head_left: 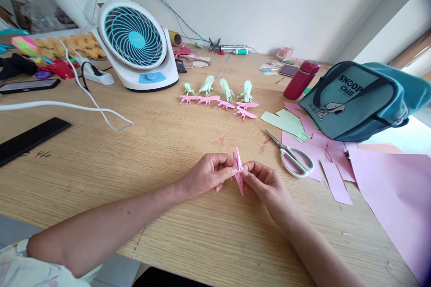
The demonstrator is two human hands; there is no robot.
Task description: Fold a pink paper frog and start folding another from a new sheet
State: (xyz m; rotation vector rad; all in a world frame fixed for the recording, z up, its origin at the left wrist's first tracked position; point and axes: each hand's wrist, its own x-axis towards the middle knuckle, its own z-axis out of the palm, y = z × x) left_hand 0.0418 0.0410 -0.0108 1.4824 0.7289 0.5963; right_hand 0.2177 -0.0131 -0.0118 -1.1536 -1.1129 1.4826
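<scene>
Over the worktop (pixel 151 152), left hand (pixel 209 172) and right hand (pixel 267 183) meet — each grip pinching the slim folded pink paper (pixel 237 159) near its middle, left of the scissors (pixel 284 148)!

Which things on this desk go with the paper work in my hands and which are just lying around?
Likely part of the job:
folded pink paper, pinched by left hand and right hand
pink figures
green figures
scissors
green paper strips
large pink sheet

Apparently just lying about:
fan
red bottle
teal bag
power strip
</scene>
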